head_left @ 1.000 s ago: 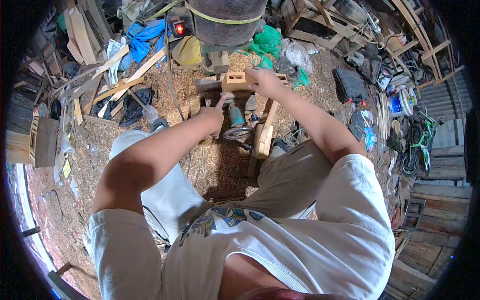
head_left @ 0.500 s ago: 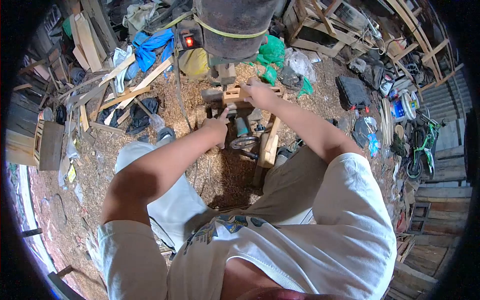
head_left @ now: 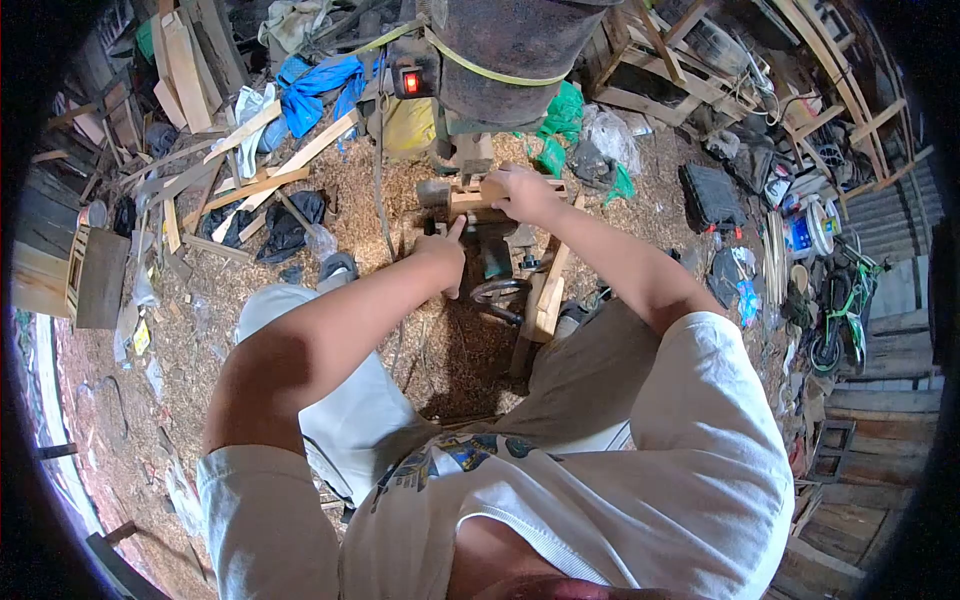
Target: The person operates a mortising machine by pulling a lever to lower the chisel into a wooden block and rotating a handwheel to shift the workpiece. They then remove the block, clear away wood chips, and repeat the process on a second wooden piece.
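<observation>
A pale wooden block with slots along its top lies across the machine's work rest, below the machine head. Over the block's right part my right hand is closed, its fingers wrapped on the top and far side. My left hand is at the near left of the block, index finger stretched up to its front face and thumb apart, gripping nothing. Just under the head hangs a small wooden piece. A round handwheel sits below the work rest, nearer my knees.
A red-lit switch glows on the machine's left. Wood strips and a blue cloth lie at left on shaving-covered ground. Green plastic and a dark case are at right. A long wooden piece leans beside the handwheel.
The view has shifted, so the machine appears farther right. My left index finger now reaches up more straight against the block; my right hand keeps its hold.
</observation>
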`<state>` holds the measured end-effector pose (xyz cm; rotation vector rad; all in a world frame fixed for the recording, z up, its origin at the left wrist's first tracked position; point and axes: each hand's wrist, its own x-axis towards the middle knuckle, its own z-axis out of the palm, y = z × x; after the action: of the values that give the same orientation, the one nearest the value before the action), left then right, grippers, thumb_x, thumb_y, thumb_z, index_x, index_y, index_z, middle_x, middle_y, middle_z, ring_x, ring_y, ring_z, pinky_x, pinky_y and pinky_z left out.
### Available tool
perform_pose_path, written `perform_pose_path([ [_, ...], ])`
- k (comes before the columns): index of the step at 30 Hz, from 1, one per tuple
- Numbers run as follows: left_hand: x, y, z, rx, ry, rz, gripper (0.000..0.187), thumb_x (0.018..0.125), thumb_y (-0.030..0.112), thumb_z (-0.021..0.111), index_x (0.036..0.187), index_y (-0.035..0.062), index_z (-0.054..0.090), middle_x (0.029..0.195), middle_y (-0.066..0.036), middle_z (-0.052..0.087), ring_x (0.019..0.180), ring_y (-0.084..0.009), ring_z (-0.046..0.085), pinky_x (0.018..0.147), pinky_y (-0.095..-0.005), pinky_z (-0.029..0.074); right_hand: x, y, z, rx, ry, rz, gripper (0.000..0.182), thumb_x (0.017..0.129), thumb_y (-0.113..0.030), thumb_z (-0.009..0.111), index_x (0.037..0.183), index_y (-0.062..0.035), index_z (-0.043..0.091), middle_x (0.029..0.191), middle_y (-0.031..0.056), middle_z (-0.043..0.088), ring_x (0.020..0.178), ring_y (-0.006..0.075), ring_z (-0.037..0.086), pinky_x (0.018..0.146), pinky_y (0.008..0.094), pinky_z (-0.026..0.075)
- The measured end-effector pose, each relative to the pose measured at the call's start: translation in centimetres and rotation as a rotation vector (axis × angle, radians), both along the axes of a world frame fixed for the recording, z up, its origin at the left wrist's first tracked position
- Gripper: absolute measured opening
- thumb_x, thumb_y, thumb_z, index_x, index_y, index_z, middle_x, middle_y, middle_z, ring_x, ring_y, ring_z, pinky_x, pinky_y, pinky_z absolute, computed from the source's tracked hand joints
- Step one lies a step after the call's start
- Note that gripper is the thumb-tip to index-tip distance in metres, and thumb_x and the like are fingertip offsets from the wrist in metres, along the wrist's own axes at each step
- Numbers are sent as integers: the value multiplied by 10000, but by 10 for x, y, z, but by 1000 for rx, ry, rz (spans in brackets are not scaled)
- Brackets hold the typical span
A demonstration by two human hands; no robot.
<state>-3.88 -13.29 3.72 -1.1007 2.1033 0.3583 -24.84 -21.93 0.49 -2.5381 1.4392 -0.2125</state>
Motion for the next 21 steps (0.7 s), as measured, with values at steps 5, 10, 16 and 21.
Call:
perform_pose_path([
  [5,-2,-1,1,39,-22,-11,864,823,597,858,1505,113,637,1806,-192,-49,1258,-333,689,985,-485,597,-5,-3,-2,12,-22,19,510,859,-232,850,1332,-125,694,1219,135,699,1188,351,678,994,478,568],
  [10,-5,-1,-3,-5,-55,41,876,849,552,849,1574,154,564,1782,-279,-65,1298,-372,666,1001,-496,564,-14,-8,4,17,-56,36,518,849,-292,858,1316,-133,698,1177,143,724,1124,359,706,952,488,583],
  [16,-8,4,3,-91,10,199,722,884,362,798,1549,171,593,1760,-350,-31,1338,-404,639,989,-511,544,-19,-5,5,30,-46,20,510,850,-307,853,1315,-165,700,1141,149,734,1081,370,721,928,503,585],
  [21,-6,2,5,-80,102,205,678,855,317,807,1486,137,637,1753,-367,9,1326,-379,643,989,-505,551,-18,-2,10,55,-29,11,467,874,-266,836,1315,-176,711,1170,151,713,1109,367,710,945,504,574],
])
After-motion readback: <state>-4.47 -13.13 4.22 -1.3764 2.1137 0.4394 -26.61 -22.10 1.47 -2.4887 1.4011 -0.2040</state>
